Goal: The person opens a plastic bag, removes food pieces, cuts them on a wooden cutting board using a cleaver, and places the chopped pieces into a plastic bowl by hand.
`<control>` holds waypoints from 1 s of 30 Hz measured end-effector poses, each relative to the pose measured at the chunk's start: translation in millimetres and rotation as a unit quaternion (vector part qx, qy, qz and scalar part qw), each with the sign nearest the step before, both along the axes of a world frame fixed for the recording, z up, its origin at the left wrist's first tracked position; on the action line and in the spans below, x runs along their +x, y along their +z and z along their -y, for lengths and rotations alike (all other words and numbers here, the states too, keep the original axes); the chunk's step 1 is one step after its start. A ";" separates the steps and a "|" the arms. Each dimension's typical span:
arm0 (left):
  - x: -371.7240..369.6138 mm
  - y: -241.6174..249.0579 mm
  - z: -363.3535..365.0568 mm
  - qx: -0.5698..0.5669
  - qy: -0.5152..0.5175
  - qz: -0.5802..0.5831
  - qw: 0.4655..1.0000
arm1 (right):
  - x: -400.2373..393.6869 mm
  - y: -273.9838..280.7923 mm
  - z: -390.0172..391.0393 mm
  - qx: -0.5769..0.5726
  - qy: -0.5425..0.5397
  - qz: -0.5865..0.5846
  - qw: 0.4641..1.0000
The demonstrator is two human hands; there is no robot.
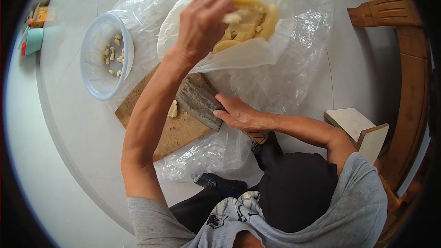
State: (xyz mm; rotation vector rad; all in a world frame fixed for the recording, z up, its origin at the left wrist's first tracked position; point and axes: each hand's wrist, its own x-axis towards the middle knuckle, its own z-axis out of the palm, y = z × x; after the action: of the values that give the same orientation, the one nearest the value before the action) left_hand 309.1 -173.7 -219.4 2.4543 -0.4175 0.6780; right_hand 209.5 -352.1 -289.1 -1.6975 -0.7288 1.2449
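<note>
My left hand (206, 20) is over the mouth of a white plastic bag (257, 56), its fingers closed on a pale yellow piece (233, 18), slightly blurred. Large yellow chunks (243, 34) fill the bag. My right hand (236, 112) grips a wide, dark-bladed cleaver (200, 105) near the handle end, and the wooden handle shows below the hand. The blade lies over a wooden cutting board (183, 133). Beside the blade, a small pale yellow piece (172, 109) rests on the board.
A light blue basket (85, 62) with several small cut pieces stands at the left. Clear plastic sheeting (280, 89) spreads under the bag and board. A wooden chair (411, 82) is at the right, near a small white-topped stool (351, 121). My shoe (223, 183) is below the board.
</note>
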 end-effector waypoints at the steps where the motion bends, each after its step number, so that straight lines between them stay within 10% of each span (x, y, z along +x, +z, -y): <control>1: -3.7 12.1 0.8 -0.137 0.006 -0.049 0.989 | 2.0 2.2 -1.1 -0.008 0.001 -0.013 1.000; 5: -28.6 60.8 -18.4 -0.536 0.001 -0.155 0.830 | 6.1 12.9 -1.9 -0.026 0.000 -0.048 0.999; 13: -168.8 84.2 -112.0 -0.592 0.186 -0.306 0.722 | -0.4 1.1 -2.0 0.026 -0.021 0.014 0.999; 22: -312.7 -58.0 -157.5 -0.590 0.443 -0.298 0.605 | 3.2 1.5 -38.8 0.027 -0.071 -0.133 0.988; 30: -314.4 -38.4 -146.1 -0.369 0.438 -0.379 0.727 | 11.2 7.6 -43.6 -0.096 0.069 0.073 0.990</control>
State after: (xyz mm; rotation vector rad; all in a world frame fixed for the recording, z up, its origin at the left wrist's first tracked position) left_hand -5.4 -27.6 -257.8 1.7657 1.1801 0.0392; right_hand 220.7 -308.6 -281.6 -1.9389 -0.8475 1.3315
